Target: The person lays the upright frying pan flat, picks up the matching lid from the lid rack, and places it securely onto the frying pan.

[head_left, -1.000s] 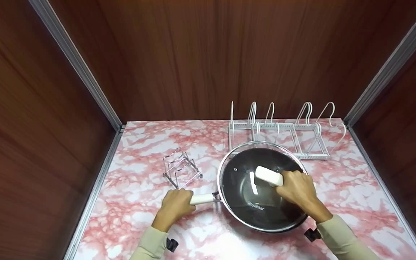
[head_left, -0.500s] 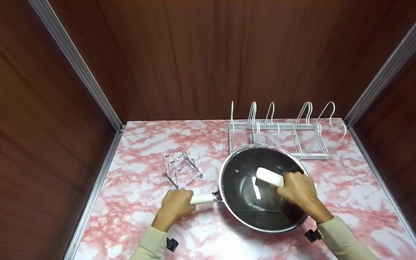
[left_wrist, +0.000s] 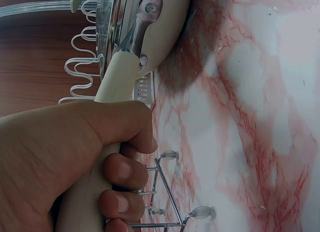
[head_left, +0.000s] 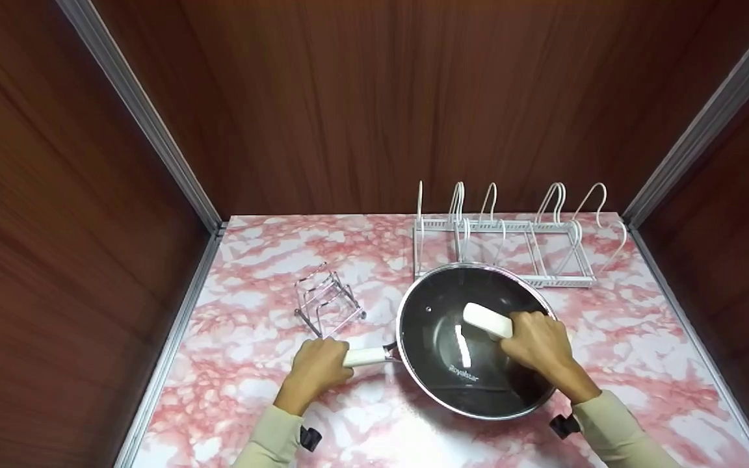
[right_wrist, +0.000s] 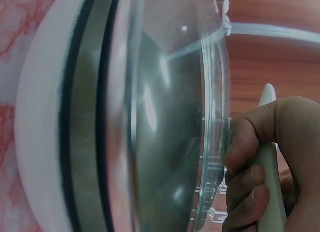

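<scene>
My left hand (head_left: pixel 318 369) grips the cream handle (left_wrist: pixel 117 79) of a pale, round-bottomed wok (left_wrist: pixel 165 31), fingers wrapped round it. A dark-tinted glass lid (head_left: pixel 459 351) with a metal rim, marked Royalstar, lies over the wok and hides most of it in the head view. My right hand (head_left: pixel 535 343) holds the lid by its cream knob handle (head_left: pixel 486 320), fingers curled round it. In the right wrist view, a dark-edged band shows between the wok's pale wall (right_wrist: pixel 42 117) and the lid's metal rim.
A white wire rack (head_left: pixel 560 281) with upright loops stands behind the wok, partly covered by the lid. Left of it is a small chrome wire stand (head_left: pixel 329 302), just beyond my left hand. Brown wood-grain panels (head_left: pixel 348 117) enclose the red-and-white marbled table (head_left: pixel 251 351).
The lid's far edge has come down and slightly nearer, so the clear band along its far rim has narrowed. Both hands keep their grips and have barely moved.
</scene>
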Motion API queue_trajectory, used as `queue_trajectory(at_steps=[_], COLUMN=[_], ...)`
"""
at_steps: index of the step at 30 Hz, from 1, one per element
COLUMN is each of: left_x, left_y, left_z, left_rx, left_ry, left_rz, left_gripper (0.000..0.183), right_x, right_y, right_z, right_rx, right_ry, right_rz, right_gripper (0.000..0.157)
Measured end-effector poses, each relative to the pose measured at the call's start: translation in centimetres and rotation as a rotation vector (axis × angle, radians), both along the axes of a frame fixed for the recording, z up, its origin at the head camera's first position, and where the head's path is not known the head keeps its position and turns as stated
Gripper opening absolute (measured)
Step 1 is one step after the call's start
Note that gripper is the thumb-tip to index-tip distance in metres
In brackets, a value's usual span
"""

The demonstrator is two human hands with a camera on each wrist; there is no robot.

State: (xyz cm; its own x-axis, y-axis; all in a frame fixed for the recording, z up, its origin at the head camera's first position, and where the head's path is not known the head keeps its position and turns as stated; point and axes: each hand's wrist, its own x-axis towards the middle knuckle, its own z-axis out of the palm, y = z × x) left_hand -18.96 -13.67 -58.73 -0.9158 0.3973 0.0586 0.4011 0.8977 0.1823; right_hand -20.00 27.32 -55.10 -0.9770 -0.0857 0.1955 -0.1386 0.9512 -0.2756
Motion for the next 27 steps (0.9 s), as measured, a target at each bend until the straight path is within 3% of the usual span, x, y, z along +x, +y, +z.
queue_trajectory(at_steps=[27], left_x=[-0.08], left_y=[-0.18], left_z=[-0.06], left_rx=[-0.024], left_ry=[0.004], left_rz=[-0.007], left_gripper=[0.028], right_x=[0.02], right_y=[0.48], right_z=[-0.66], right_rx=[-0.029], right_ry=[-0.011], right_rz=[-0.014], right_gripper=[0.029])
